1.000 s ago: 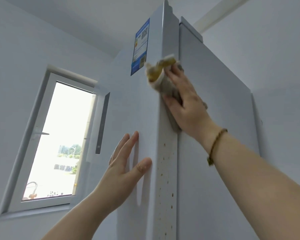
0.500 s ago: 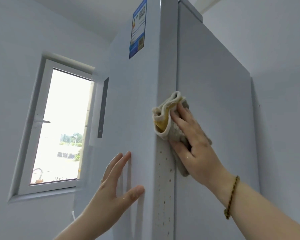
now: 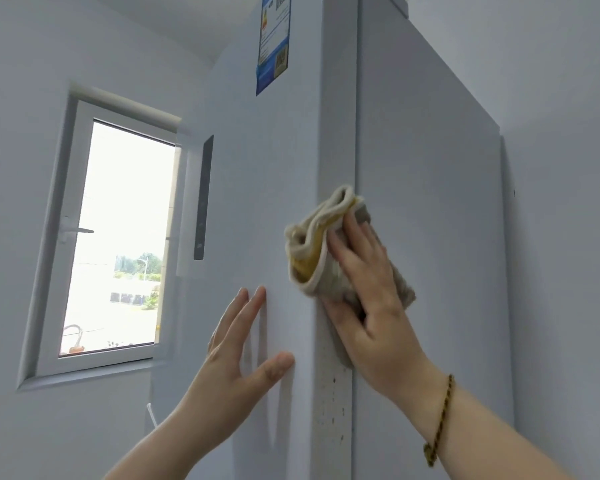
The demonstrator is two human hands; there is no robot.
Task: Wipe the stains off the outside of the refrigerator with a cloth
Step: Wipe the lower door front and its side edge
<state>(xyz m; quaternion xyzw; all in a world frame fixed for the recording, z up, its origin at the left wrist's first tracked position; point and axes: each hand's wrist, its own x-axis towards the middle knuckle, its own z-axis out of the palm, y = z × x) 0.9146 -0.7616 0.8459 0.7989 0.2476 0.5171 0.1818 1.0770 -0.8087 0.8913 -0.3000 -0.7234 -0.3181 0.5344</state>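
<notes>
The right hand reaches up from the lower right of the frame with its forearm slanting up and left. The palm and nearly straight, spread fingers press the cloth flat against the refrigerator, and the thumb lies on the narrow front edge strip. The fingers do not curl round the cloth. A braided bracelet circles that wrist. The left hand comes up from the bottom centre and lies open on the door face. Its fingers are straight and point up, its thumb is spread to the right, and it holds nothing. The cloth sits at centre frame, folded over the refrigerator's vertical corner, with its long axis running roughly along that corner. Its bunched cream and yellow end points up and left past the fingertips, and its grey part lies under the hand. Brown stains speckle the edge strip just below the cloth. A blue label is stuck high on the door at top centre. A dark vertical panel lies left of the hands, and a bright window fills the left of the frame. Nothing stands between the hands and the refrigerator.
</notes>
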